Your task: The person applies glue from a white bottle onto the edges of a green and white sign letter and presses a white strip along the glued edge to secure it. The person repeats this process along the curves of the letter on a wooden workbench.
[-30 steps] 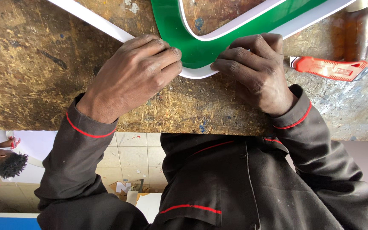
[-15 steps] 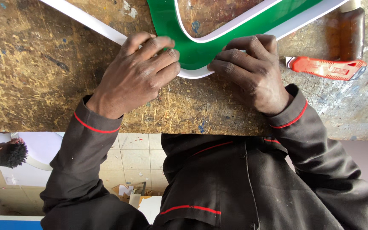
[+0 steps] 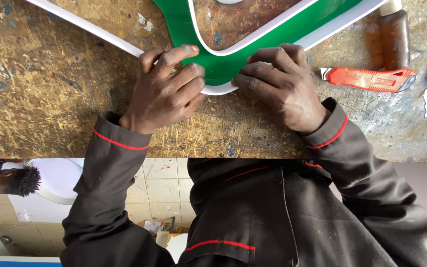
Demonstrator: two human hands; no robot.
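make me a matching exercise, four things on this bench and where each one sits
Things:
1. left hand
2. right hand
3. red knife
4. brown bottle

Places:
A. lying on the bench to the right of both hands
B. on the curved green panel, thumb side at its left edge
C. at the top right, above the knife
D. pressing the panel's white rim from the right

Pairs: 1-B, 2-D, 3-A, 4-C

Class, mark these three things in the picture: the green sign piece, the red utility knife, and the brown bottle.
green sign piece (image 3: 223, 66), head view, on its green face between the hands.
red utility knife (image 3: 369, 79), head view, middle of its red handle.
brown bottle (image 3: 395, 37), head view, on its body.
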